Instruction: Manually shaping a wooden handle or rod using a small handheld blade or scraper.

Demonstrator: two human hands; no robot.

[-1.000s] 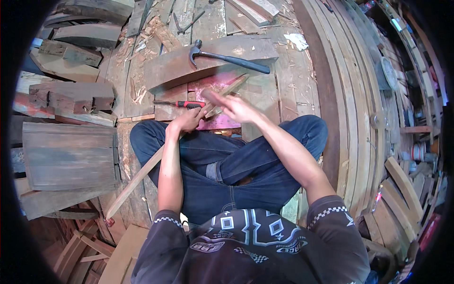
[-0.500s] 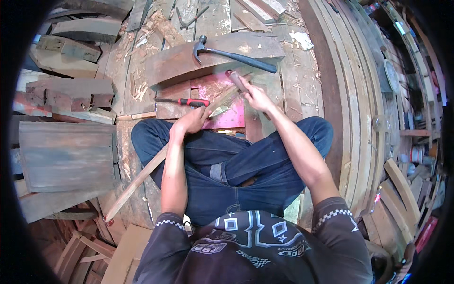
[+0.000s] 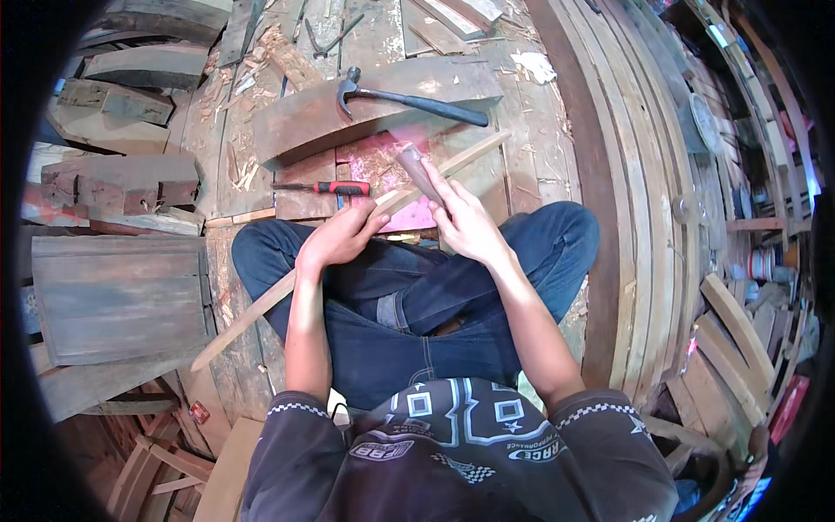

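My left hand (image 3: pixel 337 233) is closed around a long, thin wooden strip (image 3: pixel 245 322), which runs slantwise from the lower left, over my thigh, to beyond my right hand. In my right hand (image 3: pixel 465 219) is a brown-handled tool (image 3: pixel 420 174); the handle crosses over the strip, and its working end is hidden by the hand. Under both lies a pink board (image 3: pixel 407 217) strewn with shavings. A red and black handled tool (image 3: pixel 341 187) rests just beyond my left hand. Farther off, a claw hammer (image 3: pixel 409 103) lies on a thick, curved wooden block (image 3: pixel 304 126).
Stacked timber pieces (image 3: pixel 122 183) and a grey wooden panel (image 3: pixel 122 296) stand at the left. Long planks (image 3: pixel 622 226) run along the right. Wood chips and a V-shaped metal piece (image 3: pixel 330 39) lie on the far floorboards. My crossed legs (image 3: pixel 383 278) are close below the work.
My right hand has come nearer with the brown-handled tool. The strip lies at a flatter slant, its far end now showing past my right hand. The whole view has shifted slightly.
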